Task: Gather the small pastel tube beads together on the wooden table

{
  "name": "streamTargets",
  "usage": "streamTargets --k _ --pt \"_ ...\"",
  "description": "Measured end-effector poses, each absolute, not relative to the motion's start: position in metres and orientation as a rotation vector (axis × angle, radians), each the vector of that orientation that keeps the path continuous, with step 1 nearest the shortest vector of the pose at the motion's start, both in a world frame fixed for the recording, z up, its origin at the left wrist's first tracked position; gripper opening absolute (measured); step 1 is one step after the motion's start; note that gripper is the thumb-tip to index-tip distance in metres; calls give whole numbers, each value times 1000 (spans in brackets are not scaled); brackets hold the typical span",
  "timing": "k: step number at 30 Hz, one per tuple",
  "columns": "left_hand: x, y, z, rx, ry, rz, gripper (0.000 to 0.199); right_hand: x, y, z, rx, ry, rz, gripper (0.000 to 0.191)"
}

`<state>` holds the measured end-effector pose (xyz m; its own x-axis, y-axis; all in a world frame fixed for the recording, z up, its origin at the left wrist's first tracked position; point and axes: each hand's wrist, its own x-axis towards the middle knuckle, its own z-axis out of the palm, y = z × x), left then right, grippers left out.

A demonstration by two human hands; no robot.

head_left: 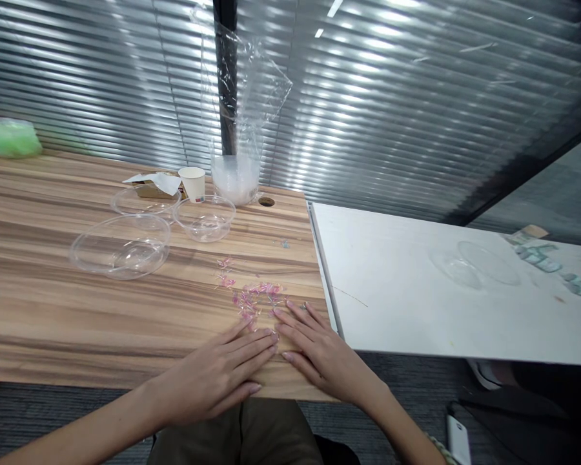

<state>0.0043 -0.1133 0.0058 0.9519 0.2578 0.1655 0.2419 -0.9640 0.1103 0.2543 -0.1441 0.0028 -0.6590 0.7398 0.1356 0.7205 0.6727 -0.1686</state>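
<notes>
Small pink, clear and bluish pieces (252,298), too tiny to name, lie scattered on the wood-grain table near its front edge. My left hand (217,371) rests palm down with fingers stretched out, its tips at the near side of the pieces. On the other side, my right hand (322,352) lies flat with fingers apart, touching the tabletop beside the pieces. The fingertips of both hands almost meet. Neither hand grips anything. Beyond them stand a clear plastic bowl (121,252), a second clear bowl (206,223) and a third clear bowl (145,201).
A paper cup (192,183), a small box with white paper (157,186) and bagged stacked bowls (236,177) stand at the back. A green bag (10,137) is far left. The white table (397,310) on the right holds clear lids (489,261) and small bluish packets (540,257).
</notes>
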Motion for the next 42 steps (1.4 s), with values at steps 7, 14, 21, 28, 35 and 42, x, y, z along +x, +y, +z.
streamTargets --k 7,14,21,28,35,42 --pt "5 -113 8 3033 371 287 46 254 -144 2 -1193 -2672 163 40" --pt "5 -113 7 3009 379 304 47 255 -144 2 -1180 -2663 180 39" --pt "5 -114 9 3006 375 301 44 254 -145 2 -1187 -2660 178 39" --pt "5 -114 9 3013 362 329 41 254 -144 3 -1208 -2704 174 40" --pt "5 -114 9 3033 365 318 40 255 -145 2 -1182 -2661 173 39" --pt "5 -114 10 2994 370 334 40 254 -145 3 -1199 -2679 171 39"
